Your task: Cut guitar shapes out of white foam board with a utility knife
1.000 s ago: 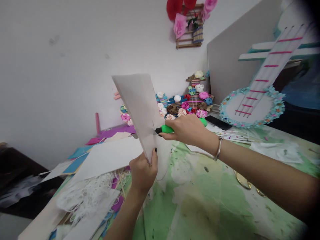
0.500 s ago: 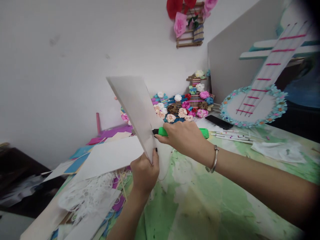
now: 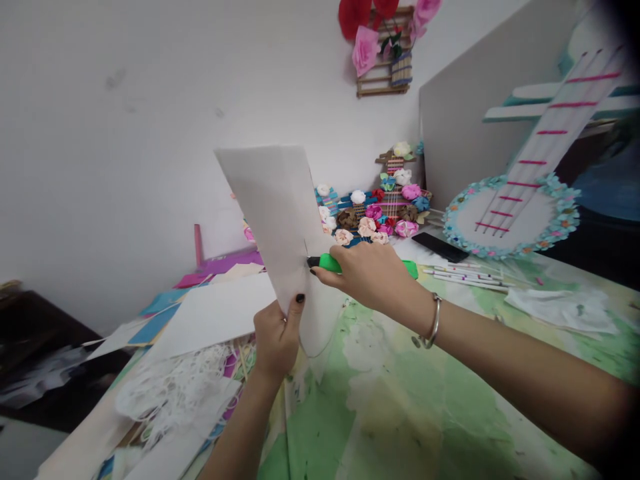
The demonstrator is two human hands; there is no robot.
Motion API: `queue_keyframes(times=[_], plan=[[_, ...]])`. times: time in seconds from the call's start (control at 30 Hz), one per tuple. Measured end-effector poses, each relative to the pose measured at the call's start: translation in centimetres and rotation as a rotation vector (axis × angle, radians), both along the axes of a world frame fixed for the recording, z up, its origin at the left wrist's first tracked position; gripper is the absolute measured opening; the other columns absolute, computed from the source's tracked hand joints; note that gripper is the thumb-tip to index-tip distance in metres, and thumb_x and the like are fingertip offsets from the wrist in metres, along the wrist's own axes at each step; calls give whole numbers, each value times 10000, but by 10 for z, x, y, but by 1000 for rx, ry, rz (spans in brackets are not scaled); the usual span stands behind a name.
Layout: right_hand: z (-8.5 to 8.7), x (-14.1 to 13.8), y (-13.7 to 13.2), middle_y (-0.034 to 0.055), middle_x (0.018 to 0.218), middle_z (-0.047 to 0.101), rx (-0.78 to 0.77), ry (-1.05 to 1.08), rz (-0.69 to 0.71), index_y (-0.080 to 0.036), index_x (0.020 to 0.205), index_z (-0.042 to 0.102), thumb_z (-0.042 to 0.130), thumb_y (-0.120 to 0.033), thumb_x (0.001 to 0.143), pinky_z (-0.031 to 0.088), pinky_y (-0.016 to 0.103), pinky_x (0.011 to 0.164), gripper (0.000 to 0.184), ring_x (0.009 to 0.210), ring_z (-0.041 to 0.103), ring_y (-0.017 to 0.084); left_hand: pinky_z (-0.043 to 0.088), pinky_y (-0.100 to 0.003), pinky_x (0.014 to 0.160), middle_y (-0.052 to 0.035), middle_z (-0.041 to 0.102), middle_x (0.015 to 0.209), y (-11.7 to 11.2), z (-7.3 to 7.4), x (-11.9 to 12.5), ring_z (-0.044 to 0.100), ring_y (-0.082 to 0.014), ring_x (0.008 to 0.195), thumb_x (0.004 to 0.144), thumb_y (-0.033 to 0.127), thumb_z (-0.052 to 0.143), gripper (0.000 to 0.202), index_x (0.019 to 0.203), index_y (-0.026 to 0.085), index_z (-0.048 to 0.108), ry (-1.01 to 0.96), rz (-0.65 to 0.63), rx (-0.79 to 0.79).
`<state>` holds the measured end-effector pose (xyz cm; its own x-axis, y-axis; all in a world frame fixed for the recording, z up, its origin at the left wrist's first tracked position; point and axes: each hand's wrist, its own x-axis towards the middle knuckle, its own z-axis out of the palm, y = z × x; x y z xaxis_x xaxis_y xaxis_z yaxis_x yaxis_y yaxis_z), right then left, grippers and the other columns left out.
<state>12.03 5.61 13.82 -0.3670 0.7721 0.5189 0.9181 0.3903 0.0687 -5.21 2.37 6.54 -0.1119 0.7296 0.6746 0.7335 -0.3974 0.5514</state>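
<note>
1. The fingers of our right hand close firmly around a green knife, its dark tip pointing left.
2. The fingers of our left hand pinch the left edge of a white board, with the dark-nailed thumb pressed on the face toward us.
3. We have this board standing steeply tilted over the middle of the surface; we cannot tell whether its lower end touches down.
4. The knife's tip meets the board's face, just above and to the right of our left thumb. A thin dark line runs up from the tip; we cannot tell whether it is a slit or a mark.
5. On our right wrist we wear a silver bracelet.
6. Toward the surface's left edge we have a large white sheet, a blue sheet beside it and, nearer to us, a tangle of white string.
7. Along the far edge we see a purple sheet on the left, and flowered crafts behind our right hand.
8. Toward the far right corner lie a black phone, slim white sticks and a white cloth.
9. Near that corner leans a banjo-shaped ornament with a blue-flowered rim.
</note>
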Motion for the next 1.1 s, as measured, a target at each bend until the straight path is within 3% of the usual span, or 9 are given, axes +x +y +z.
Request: queue_keyframes(times=[0.1,0.2,0.37,0.57,0.9,1.1], plan=[[-1,-2,-3,46,608,588,7,3,-9,-191,771,575,314,-602,854,296,256,504,494,591,588,218,342,-218,452,-5,545,456,0,1,2,503,-117,453,828,418,468,412,511,158,508,-62,35,-47],[-1,-5,-5,50,614,594,22,4,-9,-189,784,571,323,-595,857,302,260,510,482,590,597,218,346,-219,450,-12,567,468,3,8,6,518,-128,451,753,427,568,346,551,147,559,-68,149,-13],[0,-6,-4,63,624,604,26,-19,-10,-177,800,583,336,-586,860,302,262,527,481,599,602,215,347,-233,468,-53,599,477,9,16,14,563,-160,459,759,391,567,336,554,127,612,94,317,89],[0,0,0,64,616,601,34,-38,-10,-183,805,596,330,-597,855,287,266,521,495,602,595,221,319,-243,454,-80,588,442,10,13,18,550,-171,416,765,371,557,369,491,124,588,163,415,169],[-2,2,1,62,616,598,50,-30,-35,-184,799,581,336,-598,850,263,257,503,484,587,585,211,346,-235,465,-70,615,469,13,12,12,590,-177,452,763,377,569,358,500,132,576,104,318,173],[-1,-4,1,53,582,589,102,-22,-23,-178,753,567,350,-591,847,256,268,509,476,566,586,212,303,-220,431,-25,522,381,13,12,10,517,-133,380,754,370,578,392,441,144,508,132,325,192]])
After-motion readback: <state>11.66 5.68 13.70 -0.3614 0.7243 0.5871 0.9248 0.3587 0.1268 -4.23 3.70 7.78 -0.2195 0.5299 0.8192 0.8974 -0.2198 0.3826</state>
